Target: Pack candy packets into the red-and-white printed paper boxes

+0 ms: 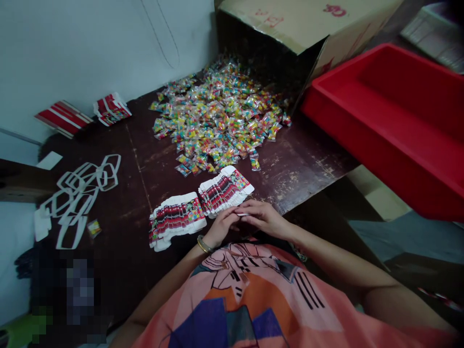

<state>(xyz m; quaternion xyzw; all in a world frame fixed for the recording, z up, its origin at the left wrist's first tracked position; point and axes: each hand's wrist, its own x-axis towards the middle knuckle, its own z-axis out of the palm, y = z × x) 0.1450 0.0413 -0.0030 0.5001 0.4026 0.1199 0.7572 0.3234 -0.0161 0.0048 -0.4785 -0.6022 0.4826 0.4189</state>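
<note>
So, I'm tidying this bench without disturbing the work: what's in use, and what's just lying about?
In use: white piece between left hand and right hand; printed card stacks beside them; packet pile, probably.
Lying about: white cut-out scraps; red tray; far card stacks; cardboard box.

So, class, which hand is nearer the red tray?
Right. The right hand lies left of the tray; the left hand is farther left, beside the cards.

A thin white card point(243, 214), level, pinched between left hand point(222, 226) and right hand point(264, 217).
</note>
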